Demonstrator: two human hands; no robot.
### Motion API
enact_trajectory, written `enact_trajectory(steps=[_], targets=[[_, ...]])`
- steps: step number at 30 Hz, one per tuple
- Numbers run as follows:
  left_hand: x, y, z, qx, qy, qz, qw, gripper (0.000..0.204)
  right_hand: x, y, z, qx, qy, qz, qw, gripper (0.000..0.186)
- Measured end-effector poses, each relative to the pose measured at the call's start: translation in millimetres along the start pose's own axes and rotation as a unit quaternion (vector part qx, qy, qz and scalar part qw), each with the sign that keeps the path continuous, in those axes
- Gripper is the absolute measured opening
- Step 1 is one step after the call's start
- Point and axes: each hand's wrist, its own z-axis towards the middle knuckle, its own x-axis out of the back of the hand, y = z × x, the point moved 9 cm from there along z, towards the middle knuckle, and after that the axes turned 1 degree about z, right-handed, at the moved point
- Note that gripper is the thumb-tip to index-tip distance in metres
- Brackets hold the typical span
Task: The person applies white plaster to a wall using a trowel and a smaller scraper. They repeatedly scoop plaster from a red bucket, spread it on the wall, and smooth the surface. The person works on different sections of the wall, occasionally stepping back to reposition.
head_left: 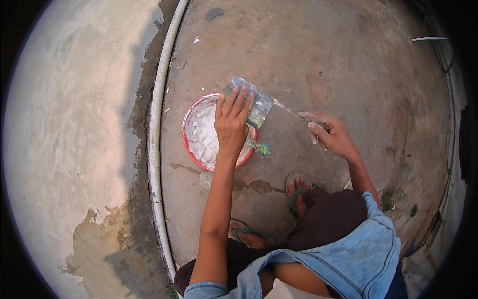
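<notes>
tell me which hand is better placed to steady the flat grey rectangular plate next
Left, most likely: the left hand has its fingers across the plate, while the right hand is apart from it, holding a thin whitish stick-like tool.

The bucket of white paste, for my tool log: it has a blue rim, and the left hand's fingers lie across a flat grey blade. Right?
Not quite: the head view shows the bucket has a red rim. The left hand does lay its fingers across the flat grey blade.
</notes>
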Motion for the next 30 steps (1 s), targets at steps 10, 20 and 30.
enact_trajectory(steps=[10, 20, 30], targets=[[-5, 20, -4, 0.026, 0.016, -0.030, 0.999, 0.059, -4, 42, 19, -0.084, 0.131, 0.283, 0.946, 0.028], [-23, 24, -11, 0.174, 0.051, -0.180, 0.967, 0.080, -18, 65, 31, -0.097, 0.109, 0.418, 0.896, 0.027], [-82, 6, -61, 0.470, -0.068, -0.632, 0.612, 0.044, -9, 30, 20, 0.022, 0.165, 0.076, 0.983, 0.021]])
